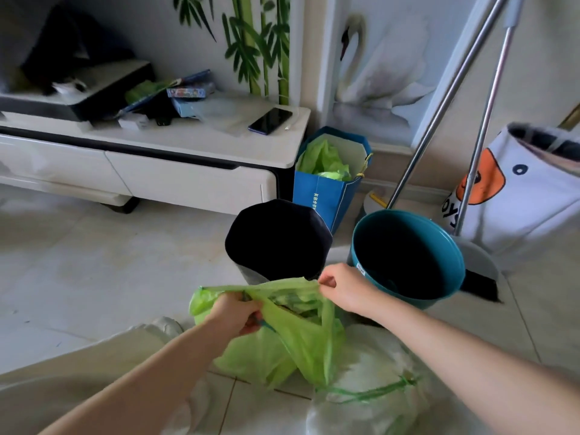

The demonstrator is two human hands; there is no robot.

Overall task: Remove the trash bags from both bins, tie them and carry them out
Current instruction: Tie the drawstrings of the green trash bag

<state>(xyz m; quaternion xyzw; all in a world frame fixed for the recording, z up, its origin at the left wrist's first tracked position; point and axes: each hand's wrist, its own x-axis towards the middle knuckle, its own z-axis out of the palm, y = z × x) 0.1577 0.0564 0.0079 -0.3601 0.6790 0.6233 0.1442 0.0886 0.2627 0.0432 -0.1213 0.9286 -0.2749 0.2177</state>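
Note:
A green trash bag (298, 343) hangs low over the floor in front of me, its mouth stretched wide between my hands. My left hand (237, 313) grips the left side of the rim. My right hand (340, 288) pinches the right side of the rim. Behind the bag stand two bins: a grey bin (276, 243) with a dark inside, and to its right a teal bin (408, 255), tilted toward me, with no liner visible. A whitish translucent bag (370, 384) with a green drawstring lies on the floor at the lower right.
A white TV cabinet (188, 171) runs along the wall at left, with a phone (270, 120) on top. A blue paper bag (329, 180) with green plastic inside stands behind the bins. Two metal poles (439, 114) lean at right, beside a white fabric basket (530, 199).

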